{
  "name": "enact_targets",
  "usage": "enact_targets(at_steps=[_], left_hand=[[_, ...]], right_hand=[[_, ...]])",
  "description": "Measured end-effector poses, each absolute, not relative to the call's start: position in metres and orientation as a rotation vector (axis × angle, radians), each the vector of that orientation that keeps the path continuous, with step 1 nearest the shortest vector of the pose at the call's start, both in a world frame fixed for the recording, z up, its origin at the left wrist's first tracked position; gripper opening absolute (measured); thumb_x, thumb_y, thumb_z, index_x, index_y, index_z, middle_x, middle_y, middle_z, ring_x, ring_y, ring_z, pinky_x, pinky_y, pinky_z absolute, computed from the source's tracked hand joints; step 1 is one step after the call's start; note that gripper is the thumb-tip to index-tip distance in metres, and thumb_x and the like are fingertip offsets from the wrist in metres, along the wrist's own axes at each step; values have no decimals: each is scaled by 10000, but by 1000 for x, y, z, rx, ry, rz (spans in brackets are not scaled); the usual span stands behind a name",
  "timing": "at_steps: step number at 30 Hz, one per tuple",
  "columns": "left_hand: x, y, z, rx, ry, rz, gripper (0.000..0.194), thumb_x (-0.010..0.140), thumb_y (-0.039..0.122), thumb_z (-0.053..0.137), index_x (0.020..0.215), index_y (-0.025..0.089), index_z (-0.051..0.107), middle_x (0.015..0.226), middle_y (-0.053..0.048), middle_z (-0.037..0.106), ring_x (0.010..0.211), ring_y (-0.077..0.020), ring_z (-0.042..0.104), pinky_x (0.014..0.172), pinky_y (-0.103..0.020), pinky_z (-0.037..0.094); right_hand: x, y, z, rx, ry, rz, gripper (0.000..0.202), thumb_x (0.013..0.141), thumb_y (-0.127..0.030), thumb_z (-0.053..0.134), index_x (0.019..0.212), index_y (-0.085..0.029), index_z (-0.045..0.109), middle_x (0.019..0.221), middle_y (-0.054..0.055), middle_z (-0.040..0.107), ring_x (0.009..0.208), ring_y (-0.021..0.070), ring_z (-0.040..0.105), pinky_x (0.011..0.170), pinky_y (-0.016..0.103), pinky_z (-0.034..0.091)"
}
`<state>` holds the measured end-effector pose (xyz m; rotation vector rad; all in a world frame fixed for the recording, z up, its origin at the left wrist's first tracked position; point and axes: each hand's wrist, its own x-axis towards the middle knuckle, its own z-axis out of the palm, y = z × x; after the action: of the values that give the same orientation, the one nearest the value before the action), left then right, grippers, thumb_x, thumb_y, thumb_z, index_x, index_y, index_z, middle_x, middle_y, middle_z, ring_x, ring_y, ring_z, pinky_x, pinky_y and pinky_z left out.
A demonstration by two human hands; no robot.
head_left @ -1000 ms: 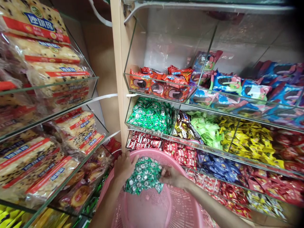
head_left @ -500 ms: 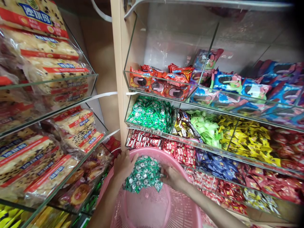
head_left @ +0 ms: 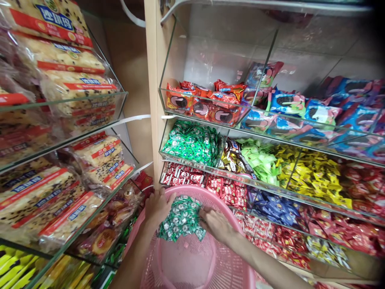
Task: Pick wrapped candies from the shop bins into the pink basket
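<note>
A pink plastic basket with perforated sides is in front of me, low in the view. A heap of green-wrapped candies lies against its far inner side. My left hand is on the basket's far left rim, fingers over the edge and thumb inside by the heap; it looks closed round the rim. From the right, my right hand reaches into the basket. Its fingers are curled at the right edge of the heap, and their tips are partly hidden among the candies.
Beyond the basket, a glass-fronted bin holds more green candies. Yellow packets and blue candies fill bins to the right. Packaged breads crowd glass shelves at left. A wooden post stands between the shelves.
My right hand has moved slightly left and further onto the green-wrapped candies, its fingers more curled. My left hand stays at the rim. The view has shifted slightly.
</note>
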<state>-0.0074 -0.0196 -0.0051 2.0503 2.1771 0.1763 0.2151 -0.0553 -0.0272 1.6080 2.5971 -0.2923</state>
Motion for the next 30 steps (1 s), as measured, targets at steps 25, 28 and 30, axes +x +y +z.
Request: enact_targets(at_steps=[25,28,30], left_hand=[[-7,-24,-3,2000,2140,221,577,905,539,293,1230,124,528,1179,-169,607,1048,-304,581,851,-391,429],[-9,-24,-3,2002,2147,219,574,909,528,290,1233,118,527,1181,-173,605,1050,-307,578,851,-395,428],[-10,-24,-5,2003,2149,216,580,910,528,285,1238,114,524,1195,-179,596,1044,-312,578,849,-403,427]], right_hand=[[202,-41,-21,1537,2481,-214,574,672,-382,759,1138,-144,523,1068,130,614,915,266,607,705,315,450],[198,-39,1,1518,2561,-217,517,695,-481,717,1056,-145,560,970,110,639,844,248,614,668,301,433],[190,-31,30,1508,2715,-234,384,774,-520,618,913,-164,582,889,82,638,749,203,603,611,276,404]])
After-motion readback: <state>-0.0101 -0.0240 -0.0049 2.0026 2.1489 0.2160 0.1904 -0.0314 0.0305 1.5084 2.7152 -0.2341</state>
